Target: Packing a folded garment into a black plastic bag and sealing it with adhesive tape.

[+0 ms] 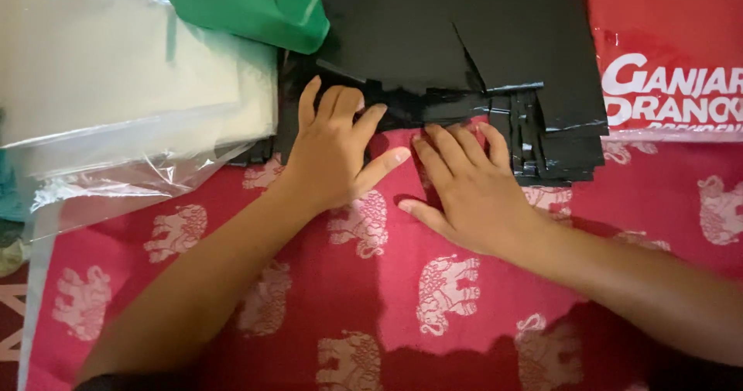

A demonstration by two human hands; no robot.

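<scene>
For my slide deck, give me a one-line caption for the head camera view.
Left hand and right hand press flat on a stack of black plastic sheets over a red elephant-print cloth.

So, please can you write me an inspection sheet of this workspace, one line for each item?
Surface: red cloth with pale elephant pattern.
Job's things: stack of black plastic sheets, near edge pressed down.
Clutter: clear plastic bag of pale material at left; green bag; red printed bag at right.
Grippers: left hand and right hand both flat, fingers on the black edge.
Cables: nothing seen.
Surroundings: nothing seen.
</scene>
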